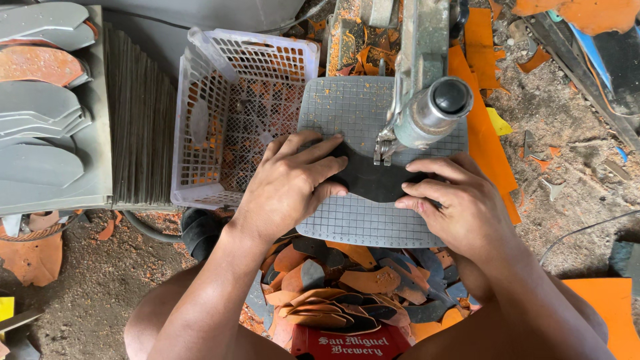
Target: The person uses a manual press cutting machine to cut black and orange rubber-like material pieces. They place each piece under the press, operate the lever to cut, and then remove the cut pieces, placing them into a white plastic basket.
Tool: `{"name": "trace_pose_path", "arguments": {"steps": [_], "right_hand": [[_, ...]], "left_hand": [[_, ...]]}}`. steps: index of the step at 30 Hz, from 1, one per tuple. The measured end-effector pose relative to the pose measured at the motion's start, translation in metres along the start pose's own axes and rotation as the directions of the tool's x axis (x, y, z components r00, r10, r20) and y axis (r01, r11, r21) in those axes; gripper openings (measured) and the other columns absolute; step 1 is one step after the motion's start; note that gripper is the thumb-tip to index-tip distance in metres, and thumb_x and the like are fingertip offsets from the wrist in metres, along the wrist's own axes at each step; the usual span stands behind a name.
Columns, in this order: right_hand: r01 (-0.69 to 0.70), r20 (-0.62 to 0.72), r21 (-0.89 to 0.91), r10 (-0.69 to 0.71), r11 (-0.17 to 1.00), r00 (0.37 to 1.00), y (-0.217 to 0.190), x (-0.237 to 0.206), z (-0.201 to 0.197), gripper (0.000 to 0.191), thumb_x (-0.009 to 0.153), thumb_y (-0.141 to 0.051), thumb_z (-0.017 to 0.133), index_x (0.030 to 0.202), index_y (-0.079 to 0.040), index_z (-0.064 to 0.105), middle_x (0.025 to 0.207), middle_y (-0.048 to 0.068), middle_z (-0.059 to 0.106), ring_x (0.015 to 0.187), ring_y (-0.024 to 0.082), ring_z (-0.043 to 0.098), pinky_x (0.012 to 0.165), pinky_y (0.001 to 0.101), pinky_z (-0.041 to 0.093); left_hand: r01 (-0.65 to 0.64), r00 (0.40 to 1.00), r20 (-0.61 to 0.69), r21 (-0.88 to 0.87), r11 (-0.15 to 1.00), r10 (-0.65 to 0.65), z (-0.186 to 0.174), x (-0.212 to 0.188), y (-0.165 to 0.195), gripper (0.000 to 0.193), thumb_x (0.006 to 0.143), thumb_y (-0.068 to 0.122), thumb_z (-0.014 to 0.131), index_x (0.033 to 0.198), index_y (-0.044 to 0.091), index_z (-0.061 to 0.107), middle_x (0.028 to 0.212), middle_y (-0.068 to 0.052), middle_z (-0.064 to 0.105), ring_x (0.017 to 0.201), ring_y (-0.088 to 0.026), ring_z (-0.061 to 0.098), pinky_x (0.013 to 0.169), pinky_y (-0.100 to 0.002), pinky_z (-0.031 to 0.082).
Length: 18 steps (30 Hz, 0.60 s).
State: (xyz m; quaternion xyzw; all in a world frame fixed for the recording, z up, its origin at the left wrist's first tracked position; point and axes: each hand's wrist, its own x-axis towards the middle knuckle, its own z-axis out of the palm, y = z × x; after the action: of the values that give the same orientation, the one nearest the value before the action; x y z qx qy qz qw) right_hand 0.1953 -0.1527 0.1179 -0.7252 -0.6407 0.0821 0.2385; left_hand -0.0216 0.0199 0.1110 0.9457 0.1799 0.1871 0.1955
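Observation:
A dark sole-shaped rubber piece (373,181) lies flat on the grey gridded table (347,107) of a small saw machine. My left hand (290,183) presses down on its left end, fingers spread over it. My right hand (460,200) presses its right end, fingertips at the near edge. The machine's metal head and blade guide (427,113) stand right above the piece's far edge, between my two hands.
A white plastic lattice basket (227,113) stands left of the machine. Stacked grey sole blanks (40,120) fill the far left. Orange and dark rubber offcuts (347,287) pile up between my knees, above a red crate (347,343). Orange sheets (483,113) lie at the right.

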Motion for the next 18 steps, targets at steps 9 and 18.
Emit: {"name": "trace_pose_path", "arguments": {"steps": [9, 18], "right_hand": [[0.01, -0.003, 0.005, -0.01, 1.0, 1.0, -0.0002, 0.0019, 0.0001, 0.019, 0.076, -0.018, 0.083, 0.094, -0.011, 0.083, 0.116, 0.001, 0.075, 0.099, 0.024, 0.065, 0.087, 0.0372, 0.057], [0.01, -0.018, 0.004, -0.01, 1.0, 1.0, 0.0012, 0.0018, 0.0017, 0.02, 0.075, -0.019, 0.084, 0.093, -0.01, 0.083, 0.115, 0.001, 0.075, 0.099, 0.025, 0.064, 0.087, 0.0374, 0.056]], "left_hand": [[0.021, 1.0, 0.0, 0.008, 1.0, -0.021, -0.0002, 0.0006, 0.0016, 0.042, 0.08, 0.039, 0.078, 0.114, 0.013, 0.077, 0.14, -0.003, 0.065, 0.132, -0.03, 0.053, 0.104, -0.05, 0.046], [0.028, 1.0, 0.001, 0.008, 1.0, -0.028, 0.0003, 0.0012, 0.0014, 0.043, 0.08, 0.038, 0.078, 0.114, 0.013, 0.077, 0.14, -0.002, 0.065, 0.131, -0.029, 0.053, 0.103, -0.05, 0.046]]}}
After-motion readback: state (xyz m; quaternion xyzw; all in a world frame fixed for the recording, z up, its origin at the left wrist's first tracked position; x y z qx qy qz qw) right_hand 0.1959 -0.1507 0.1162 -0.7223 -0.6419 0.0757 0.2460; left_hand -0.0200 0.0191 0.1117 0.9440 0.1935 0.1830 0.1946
